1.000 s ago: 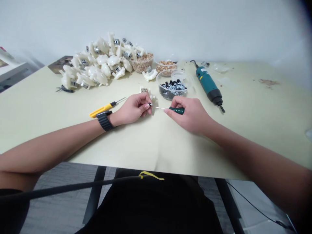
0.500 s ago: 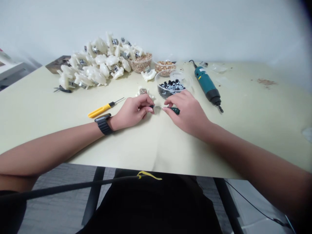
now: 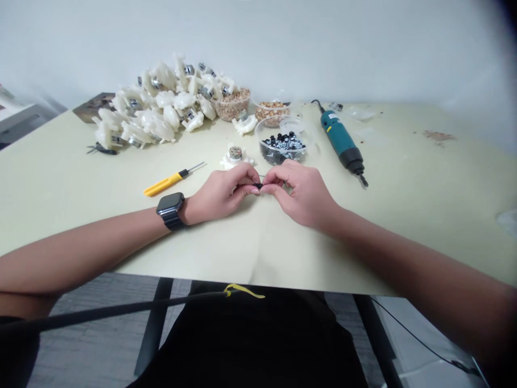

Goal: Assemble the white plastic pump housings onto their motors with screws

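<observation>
Pale table (image 3: 226, 248), left hand (image 3: 226, 191) and right hand (image 3: 305, 194) pinching black piece (image 3: 258, 185), white parts (image 3: 155, 124) behind, tub (image 3: 262, 150), power tool (image 3: 342, 140)

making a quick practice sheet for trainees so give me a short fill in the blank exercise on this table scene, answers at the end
The watch is worn on the ____ wrist.
The left hand pinches a small part that is ____ in colour.
The screwdriver lying on the table has a ____ handle.
From the person's viewpoint, the drill lies on the ____ side of the table.

Missing words: left, black, yellow, right.
</observation>
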{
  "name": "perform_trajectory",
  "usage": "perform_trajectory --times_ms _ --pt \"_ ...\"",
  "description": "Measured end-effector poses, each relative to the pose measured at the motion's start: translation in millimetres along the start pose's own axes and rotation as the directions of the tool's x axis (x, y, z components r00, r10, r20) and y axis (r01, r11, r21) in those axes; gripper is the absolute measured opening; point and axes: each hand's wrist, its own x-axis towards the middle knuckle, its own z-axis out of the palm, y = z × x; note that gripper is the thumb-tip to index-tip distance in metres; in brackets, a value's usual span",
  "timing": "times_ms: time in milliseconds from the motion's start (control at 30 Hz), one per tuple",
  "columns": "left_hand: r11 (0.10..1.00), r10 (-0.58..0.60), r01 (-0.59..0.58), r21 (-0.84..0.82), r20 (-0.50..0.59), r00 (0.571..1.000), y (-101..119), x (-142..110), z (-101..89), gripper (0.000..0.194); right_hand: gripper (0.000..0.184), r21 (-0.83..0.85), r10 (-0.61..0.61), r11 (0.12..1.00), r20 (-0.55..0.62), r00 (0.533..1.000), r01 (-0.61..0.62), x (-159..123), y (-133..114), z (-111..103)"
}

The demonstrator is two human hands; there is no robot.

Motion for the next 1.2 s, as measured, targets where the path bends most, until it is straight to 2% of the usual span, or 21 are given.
perform_trajectory --times_ms 100,167,267,333,433,733,933,1200 --pt "0.996 -0.042 0.045 -0.074 0.043 0.998 5.4 0.4 -1.6 0.009 0.016 -0.062 -0.024 0.998 -0.017 1.0 0.023 -0.1 -0.7 -0.3" --pt "0.959 -0.116 0.137 -0.249 0.097 0.989 7.6 0.5 -1.6 0.017 0.019 -0.115 -0.07 0.991 -0.026 0.997 0.067 0.2 -0.3 -1.0" --pt "0.782 -0.206 0.299 -0.546 0.226 0.952 7.8 0.5 -0.6 0.032 0.023 -0.17 -0.117 0.98 -0.044 0.992 0.108 0.9 0.7 -3.4" --pt "0.693 -0.229 0.35 -0.63 0.267 0.936 7.3 0.5 -0.1 0.035 0.022 -0.175 -0.109 0.98 -0.05 0.993 0.098 0.9 0.9 -5.1" --pt "0.667 -0.242 0.365 -0.649 0.274 0.931 7.7 0.6 0.0 0.034 0.019 -0.157 -0.089 0.984 -0.053 0.995 0.08 0.3 0.4 -6.0" --pt "0.698 -0.221 0.351 -0.624 0.279 0.935 8.0 -0.8 1.0 0.036 0.018 -0.111 -0.072 0.991 0.003 0.997 0.071 -1.9 -0.3 -1.4" --pt "0.739 -0.234 0.341 -0.581 0.253 0.939 10.1 -0.3 2.0 0.039 0.021 -0.101 -0.129 0.987 -0.007 0.992 0.128 -1.6 2.0 -1.4" --pt "0.776 -0.214 0.313 -0.547 0.239 0.947 11.2 0.1 3.4 0.035 0.022 -0.059 -0.038 0.997 0.043 0.998 0.041 -1.3 -2.3 -3.9"
